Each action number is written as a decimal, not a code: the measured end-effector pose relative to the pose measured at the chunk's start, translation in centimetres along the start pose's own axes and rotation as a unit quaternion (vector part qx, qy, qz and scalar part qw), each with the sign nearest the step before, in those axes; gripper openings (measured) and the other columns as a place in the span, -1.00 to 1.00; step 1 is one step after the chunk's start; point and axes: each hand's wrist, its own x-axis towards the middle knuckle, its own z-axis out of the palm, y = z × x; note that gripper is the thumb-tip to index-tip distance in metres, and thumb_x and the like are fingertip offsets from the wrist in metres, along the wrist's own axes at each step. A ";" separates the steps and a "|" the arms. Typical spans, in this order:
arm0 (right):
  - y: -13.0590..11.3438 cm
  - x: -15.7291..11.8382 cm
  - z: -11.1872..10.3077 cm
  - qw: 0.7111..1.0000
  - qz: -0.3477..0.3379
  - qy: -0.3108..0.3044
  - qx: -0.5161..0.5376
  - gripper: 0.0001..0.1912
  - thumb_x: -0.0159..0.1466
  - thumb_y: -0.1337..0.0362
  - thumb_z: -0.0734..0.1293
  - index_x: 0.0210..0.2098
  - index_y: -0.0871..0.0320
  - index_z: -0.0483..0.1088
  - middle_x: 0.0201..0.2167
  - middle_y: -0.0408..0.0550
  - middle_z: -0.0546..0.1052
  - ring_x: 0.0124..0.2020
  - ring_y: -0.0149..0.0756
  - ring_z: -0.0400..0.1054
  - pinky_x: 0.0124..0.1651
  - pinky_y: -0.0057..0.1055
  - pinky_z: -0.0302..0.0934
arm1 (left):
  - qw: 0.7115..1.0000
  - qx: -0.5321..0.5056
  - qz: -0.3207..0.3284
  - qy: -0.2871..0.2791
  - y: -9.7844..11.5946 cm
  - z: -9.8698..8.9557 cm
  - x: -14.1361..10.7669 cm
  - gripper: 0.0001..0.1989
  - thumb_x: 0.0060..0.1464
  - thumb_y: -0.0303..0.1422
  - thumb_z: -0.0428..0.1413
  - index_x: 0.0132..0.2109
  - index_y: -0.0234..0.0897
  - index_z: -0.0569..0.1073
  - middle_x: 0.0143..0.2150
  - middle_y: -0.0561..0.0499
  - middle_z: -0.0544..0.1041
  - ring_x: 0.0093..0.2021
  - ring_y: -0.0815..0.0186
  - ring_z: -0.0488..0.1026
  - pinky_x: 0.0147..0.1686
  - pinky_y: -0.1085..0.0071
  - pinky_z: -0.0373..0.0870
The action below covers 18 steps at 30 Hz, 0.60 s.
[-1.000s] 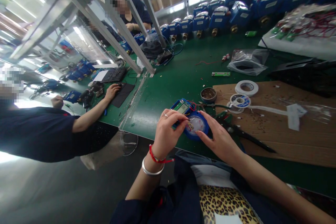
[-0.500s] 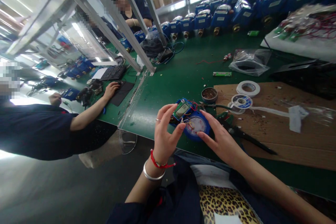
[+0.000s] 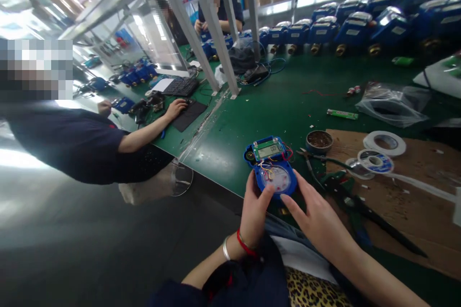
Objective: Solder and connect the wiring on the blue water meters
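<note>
A blue meter (image 3: 276, 180) lies opened at the table's front edge, its round clear face towards me. Above that face is a green circuit board with a lit-grey display (image 3: 269, 150), joined to it by thin coloured wires. My left hand (image 3: 256, 206) grips the meter's left side, thumb on the lower rim. My right hand (image 3: 313, 208) is on its right side, fingertips against the blue housing. Part of a brass fitting shows below the meter.
Right of the meter are pliers (image 3: 326, 159), a round tin (image 3: 319, 141), tape rolls (image 3: 384, 144) and a large dark-bladed tool (image 3: 389, 223) on cardboard. Blue meters (image 3: 355, 29) line the back. At left, a co-worker's hand (image 3: 177, 108) rests by a keyboard (image 3: 182, 86).
The view has swung left. My left hand has moved from beside the display down to the round housing, and the display part is now uncovered.
</note>
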 end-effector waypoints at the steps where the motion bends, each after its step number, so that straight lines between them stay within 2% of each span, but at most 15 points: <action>1: -0.2 0.1 0.5 1.000 -0.013 -0.018 0.000 -0.26 0.32 -0.05 0.17 0.34 0.26 0.01 0.29 0.24 0.23 0.31 -0.01 0.12 0.31 0.01 0.09 | 0.999 -0.032 0.000 0.015 0.3 -0.3 0.8 -0.41 0.10 -0.23 0.19 0.24 -0.29 0.25 0.23 -0.17 0.37 0.20 0.08 0.34 0.18 0.24 0.29; 4: -0.5 0.6 1.8 0.996 -0.040 -0.078 0.005 -0.28 0.33 -0.01 0.16 0.35 0.28 0.00 0.33 0.22 0.16 0.32 -0.06 0.11 0.28 -0.07 0.17 | 0.995 -0.095 -0.001 0.036 1.4 -2.3 3.6 -0.48 0.05 -0.31 0.19 0.15 -0.35 0.34 0.07 -0.16 0.50 -0.01 0.16 0.49 0.01 0.29 0.41; 8: -0.5 0.6 1.9 0.988 -0.072 -0.137 -0.023 -0.52 0.36 0.08 0.14 0.20 0.12 0.27 0.36 0.04 0.12 0.29 -0.08 0.17 0.27 -0.06 0.20 | 0.996 -0.064 0.019 0.063 3.2 -6.9 7.9 -0.61 -0.06 -0.27 0.23 -0.08 -0.42 0.48 -0.26 -0.06 0.58 -0.31 0.30 0.50 -0.25 0.41 0.43; 11: 0.3 0.0 1.2 0.982 -0.090 -0.166 -0.026 -0.62 0.36 0.14 0.15 0.10 0.05 0.39 0.27 -0.01 0.29 0.23 -0.11 0.27 0.25 -0.06 0.23 | 0.993 -0.045 0.041 0.101 5.1 -11.1 11.8 -0.68 -0.11 -0.24 0.26 -0.25 -0.41 0.51 -0.38 0.01 0.55 -0.39 0.35 0.46 -0.30 0.45 0.40; 14: 1.4 -0.9 0.3 0.980 -0.094 -0.176 -0.014 -0.66 0.35 0.16 0.18 0.04 0.02 0.45 0.11 -0.02 0.48 0.14 -0.12 0.36 0.21 -0.06 0.27 | 0.987 -0.015 0.050 0.149 7.8 -14.9 15.2 -0.71 -0.11 -0.23 0.27 -0.34 -0.41 0.50 -0.41 0.02 0.53 -0.38 0.34 0.46 -0.28 0.43 0.39; 16: 1.9 -1.7 -0.6 0.983 -0.086 -0.164 -0.007 -0.67 0.35 0.17 0.20 0.02 0.02 0.47 0.05 -0.02 0.52 0.11 -0.12 0.39 0.19 -0.08 0.29 | 0.984 0.011 0.044 0.172 9.7 -16.1 16.7 -0.71 -0.03 -0.23 0.25 -0.31 -0.43 0.50 -0.37 -0.02 0.54 -0.35 0.31 0.47 -0.24 0.37 0.41; 18: 2.2 -2.6 -1.9 0.987 -0.076 -0.139 0.007 -0.68 0.36 0.18 0.20 0.00 0.03 0.48 0.03 0.00 0.53 0.08 -0.16 0.42 0.16 -0.17 0.33 | 0.982 0.039 0.038 0.179 10.9 -15.4 17.8 -0.72 0.13 -0.23 0.16 -0.19 -0.41 0.48 -0.26 -0.05 0.54 -0.27 0.29 0.49 -0.19 0.27 0.45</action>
